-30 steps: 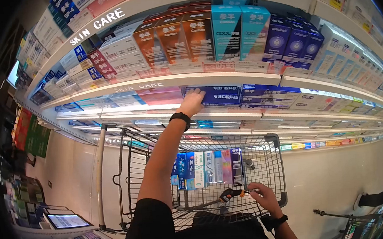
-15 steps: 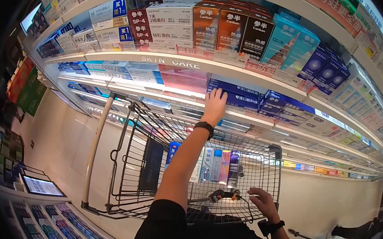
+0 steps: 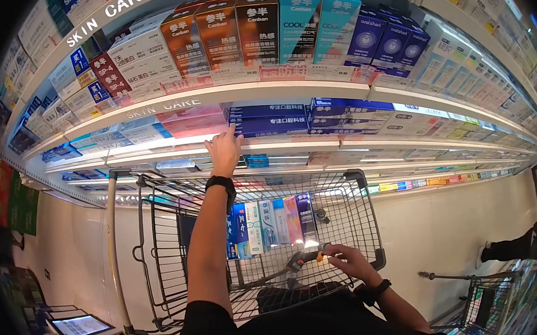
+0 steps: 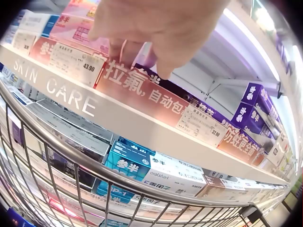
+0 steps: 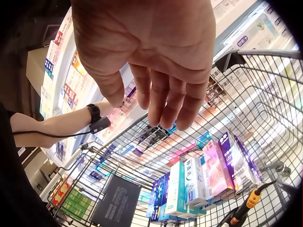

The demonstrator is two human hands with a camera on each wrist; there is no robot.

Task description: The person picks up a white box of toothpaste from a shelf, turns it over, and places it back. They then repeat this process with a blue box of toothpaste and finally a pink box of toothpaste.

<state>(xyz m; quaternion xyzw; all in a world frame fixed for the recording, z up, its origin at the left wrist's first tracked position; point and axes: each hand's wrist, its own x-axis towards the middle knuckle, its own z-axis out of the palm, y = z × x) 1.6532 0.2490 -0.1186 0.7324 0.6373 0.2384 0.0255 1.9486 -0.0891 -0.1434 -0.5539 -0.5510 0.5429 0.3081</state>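
Observation:
My left hand (image 3: 224, 151) reaches to the lower shelf, its fingertips right at the left end of the stacked dark blue boxes (image 3: 271, 124). Pink boxes (image 3: 193, 124) lie just left of it. In the left wrist view the fingers (image 4: 165, 61) bend down behind the orange price strip (image 4: 137, 97), close to a flat dark purple box (image 4: 203, 105) mostly hidden by that strip. My right hand (image 5: 156, 71) hangs palm inward with loosely bent fingers, holding nothing, over the near right side of the shopping cart (image 3: 375, 222). Several toothpaste boxes (image 3: 254, 223) stand in the cart.
Orange-brown boxes (image 3: 222, 37) and teal boxes (image 3: 336, 24) line the shelf above. A black and orange device (image 3: 299, 260) with a cable is at the cart's near side. Another cart (image 3: 484, 298) and a person's leg (image 3: 512, 248) are at the right.
My left hand has drawn back slightly from the dark blue boxes towards the shelf's front edge. The head view swung and returned. My right hand stays over the cart's near side.

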